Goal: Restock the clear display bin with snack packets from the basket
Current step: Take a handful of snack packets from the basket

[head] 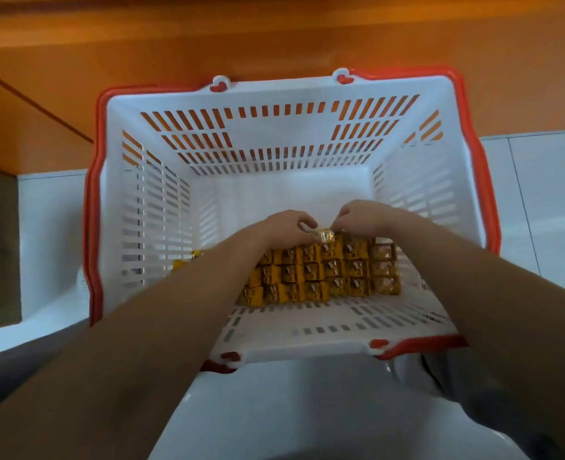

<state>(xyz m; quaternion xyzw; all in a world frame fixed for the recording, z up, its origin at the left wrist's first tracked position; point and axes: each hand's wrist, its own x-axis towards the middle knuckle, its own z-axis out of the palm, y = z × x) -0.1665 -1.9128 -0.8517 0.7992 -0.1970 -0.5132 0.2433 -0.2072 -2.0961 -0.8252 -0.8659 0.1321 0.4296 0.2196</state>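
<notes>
Packets of snacks in yellow-brown foil wrappers [324,273] lie in tidy rows on the near floor of a white slotted plastic basket with red handles [274,134]. Left hand [287,224] and right hand [361,215] meet at the far row, fingertips pinching one shiny packet [326,234]. No clear bin shows. Restocking looks barely begun, with most packets left.

white slotted basket [274,151] with red rim, upright. yellow packets [324,277] lie in tight rows on its floor, near side. 1 packet [326,234] at the far row is pinched between left hand [289,225] and right hand [362,215].
</notes>
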